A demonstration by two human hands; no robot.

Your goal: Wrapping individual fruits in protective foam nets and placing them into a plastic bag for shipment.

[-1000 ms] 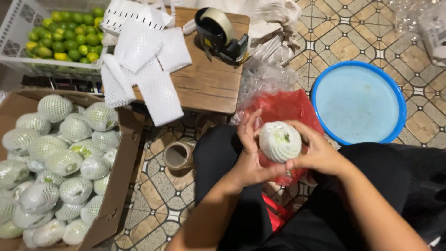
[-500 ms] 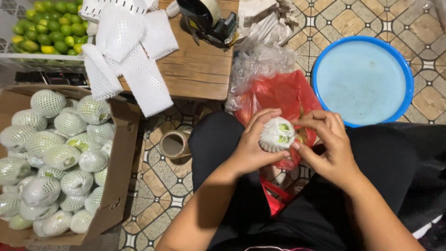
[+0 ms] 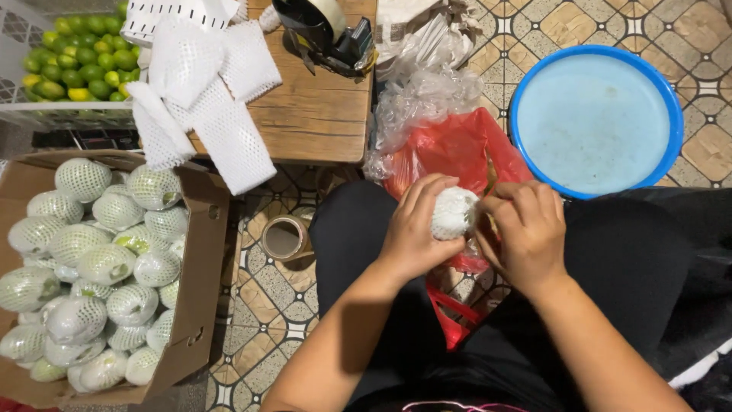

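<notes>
A round fruit wrapped in white foam net (image 3: 453, 213) sits between both my hands, over my lap. My left hand (image 3: 415, 229) cups it from the left, fingers curled over its top. My right hand (image 3: 524, 226) grips it from the right, fingers bent against the net. Under the fruit lies a red plastic bag (image 3: 450, 149) with clear plastic (image 3: 423, 95) bunched above it. A cardboard box (image 3: 204, 252) at the left holds several net-wrapped fruits (image 3: 107, 263).
A low wooden table (image 3: 316, 107) carries loose white foam nets (image 3: 202, 80) and a tape dispenser (image 3: 324, 30). A white crate of green limes (image 3: 76, 72) stands at top left. A blue basin (image 3: 595, 118) is at the right. A tape roll (image 3: 284, 238) lies on the tiled floor.
Both hands have closed further around the wrapped fruit and turned it; less of it shows now. The view has shifted slightly downward.
</notes>
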